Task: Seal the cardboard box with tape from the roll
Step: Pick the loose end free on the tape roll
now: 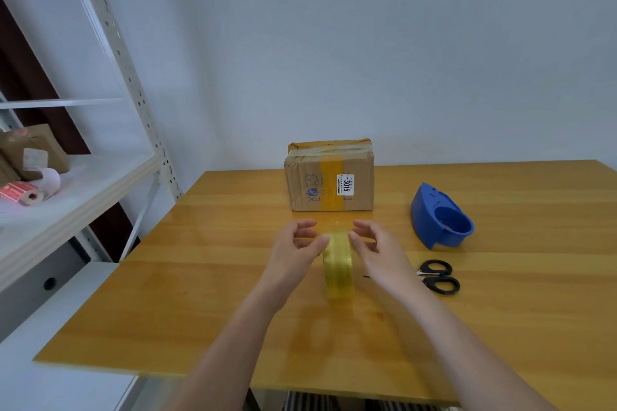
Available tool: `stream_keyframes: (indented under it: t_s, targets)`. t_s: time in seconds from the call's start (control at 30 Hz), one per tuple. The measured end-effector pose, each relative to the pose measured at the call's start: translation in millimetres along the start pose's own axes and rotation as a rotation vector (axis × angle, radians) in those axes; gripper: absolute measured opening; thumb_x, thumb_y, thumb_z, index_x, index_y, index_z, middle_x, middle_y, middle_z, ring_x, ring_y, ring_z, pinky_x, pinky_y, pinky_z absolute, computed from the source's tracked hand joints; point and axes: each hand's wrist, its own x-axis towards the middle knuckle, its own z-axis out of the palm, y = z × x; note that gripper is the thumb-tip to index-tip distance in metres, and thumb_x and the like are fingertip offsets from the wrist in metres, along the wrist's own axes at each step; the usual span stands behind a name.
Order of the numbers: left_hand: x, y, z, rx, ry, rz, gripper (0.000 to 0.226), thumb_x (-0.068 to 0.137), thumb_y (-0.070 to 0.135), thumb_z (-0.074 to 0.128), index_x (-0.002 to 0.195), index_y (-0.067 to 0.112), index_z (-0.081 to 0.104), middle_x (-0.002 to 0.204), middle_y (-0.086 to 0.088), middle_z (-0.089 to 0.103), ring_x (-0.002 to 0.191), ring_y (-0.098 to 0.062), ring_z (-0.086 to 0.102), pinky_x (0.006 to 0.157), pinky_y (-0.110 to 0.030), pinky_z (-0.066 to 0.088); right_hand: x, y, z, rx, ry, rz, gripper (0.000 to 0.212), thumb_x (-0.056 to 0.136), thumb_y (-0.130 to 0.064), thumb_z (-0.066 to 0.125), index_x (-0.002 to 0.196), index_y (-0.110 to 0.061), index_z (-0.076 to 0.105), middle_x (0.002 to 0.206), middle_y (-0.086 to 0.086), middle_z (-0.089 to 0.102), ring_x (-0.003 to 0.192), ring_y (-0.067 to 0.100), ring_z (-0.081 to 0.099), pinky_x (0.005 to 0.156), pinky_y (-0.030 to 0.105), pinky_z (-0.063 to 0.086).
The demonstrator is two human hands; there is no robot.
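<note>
Two bare hands meet at centre frame over a wooden table [200, 277], w/ a roll of yellowish see-through tape [338, 267] standing on edge between them. Left hand [297, 252] has its thumb tip on the roll's left side, fingers curled loosely above; right hand [377, 248] has its thumb on the right side, fingers half curled. So the roll is pinched lightly from both sides, though how firm the grip is can't be told. A cardboard box [330, 177] sits just above the hands in the frame, toward the table's far edge, apart from the roll; it has yellow tape across the top and down the front, plus a white label. Right of centre lies a blue tape dispenser [437, 220], and below it black-handled scissors [439, 277], partly hidden behind the right wrist. Tabletop is glossy, orange-brown wood grain, reflecting the roll faintly. Plain pale wall [367, 43] fills the upper frame. At left, a white metal shelf rack [110, 27] holds brown parcels [31, 150] and label rolls [30, 195].
</note>
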Motion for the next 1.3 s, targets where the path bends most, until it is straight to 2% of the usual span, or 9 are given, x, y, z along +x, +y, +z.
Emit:
stream_keyframes:
  t_s: [0.13,0.3,0.53,0.63,0.73,0.83,0.97,1.13,1.3]
  targets:
    - [-4.3,-1.3,0.0,0.101,-0.137,-0.096,0.077,0.062,0.046,0.084,0.127,0.03,0.045,0.113,0.0,0.058,0.101,-0.022,0.065,0.093,-0.044,0.053,-1.1,3.7,-2.2,-0.082,-0.067,0.077,0.036,0.096,-0.036,0.05,0.128,-0.019,0.053,0.114,-0.003,0.063,0.103,0.014,0.063,0.089,0.036,0.053]
    - [-6.9,-3.6,4.7,0.057,-0.171,-0.069,0.057,0.084,0.016,0.073,0.131,0.032,0.045,0.107,-0.011,0.065,0.097,-0.028,0.068,0.089,-0.047,0.055,-6.3,0.6,-6.9,-0.083,-0.177,0.091,0.029,0.097,-0.034,0.048,0.124,-0.023,0.056,0.106,-0.003,0.066,0.089,0.01,0.067,0.081,0.035,0.056]
    - [-6.1,-4.1,3.7,-0.125,-0.156,-0.107,0.029,0.089,-0.003,0.061,0.108,0.019,0.06,0.1,-0.019,0.065,0.083,-0.027,0.063,0.086,-0.051,0.052,-11.9,-1.8,-13.0,-0.144,-0.243,0.099,0.031,0.097,-0.03,0.048,0.125,-0.022,0.056,0.11,-0.003,0.065,0.094,0.014,0.065,0.084,0.035,0.054]
    - [-6.9,-4.2,1.9,-0.286,-0.143,-0.144,0.028,0.092,-0.005,0.056,0.112,0.014,0.057,0.098,-0.018,0.064,0.082,-0.026,0.062,0.083,-0.045,0.051,-10.1,-1.3,-16.7,-0.155,-0.157,0.143,0.041,0.097,-0.034,0.048,0.135,-0.021,0.046,0.124,0.0,0.058,0.103,0.014,0.057,0.08,0.025,0.048]
    - [-6.1,-3.7,-0.7,-0.474,-0.134,-0.166,0.041,0.092,-0.006,0.054,0.119,0.024,0.053,0.102,-0.019,0.069,0.085,-0.026,0.068,0.082,-0.043,0.055,-7.8,-2.1,-20.4,-0.15,-0.12,0.241,0.053,0.097,-0.042,0.044,0.142,-0.016,0.037,0.135,0.006,0.052,0.113,0.019,0.056,0.081,0.024,0.044]
    - [-3.2,-2.5,-1.2,-0.638,-0.127,-0.207,0.055,0.091,-0.009,0.052,0.13,0.03,0.048,0.118,-0.025,0.066,0.102,-0.032,0.068,0.085,-0.045,0.057,-8.4,-2.9,-20.5,0.019,-0.172,0.374,0.059,0.094,-0.053,0.041,0.139,-0.016,0.041,0.127,0.003,0.057,0.102,0.019,0.064,0.088,0.034,0.054]
    - [-2.1,4.7,4.5,-0.767,-0.133,-0.208,0.051,0.092,-0.01,0.048,0.136,0.015,0.049,0.124,-0.027,0.062,0.104,-0.035,0.066,0.088,-0.046,0.055,-12.0,-8.9,-20.2,0.48,-0.258,0.504,0.056,0.09,-0.049,0.054,0.134,-0.016,0.043,0.116,0.009,0.061,0.088,0.028,0.073,0.077,0.046,0.06]
    - [-0.8,10.3,10.4,-0.879,-0.119,-0.235,0.045,0.091,-0.01,0.048,0.132,0.008,0.048,0.126,-0.03,0.059,0.102,-0.035,0.067,0.086,-0.044,0.056,-10.3,-14.1,-24.7,0.653,-0.228,0.489,0.059,0.09,-0.031,0.062,0.141,-0.022,0.033,0.121,0.014,0.057,0.087,0.035,0.072,0.077,0.05,0.059]
    - [0.2,14.9,12.3,-0.797,-0.215,-0.276,0.052,0.084,-0.006,0.061,0.13,0.014,0.049,0.108,-0.023,0.071,0.094,-0.037,0.071,0.082,-0.047,0.058,-2.9,-14.8,-32.7,0.707,-0.11,0.408,0.053,0.093,-0.017,0.058,0.142,-0.024,0.036,0.117,0.007,0.061,0.09,0.033,0.071,0.079,0.045,0.059]
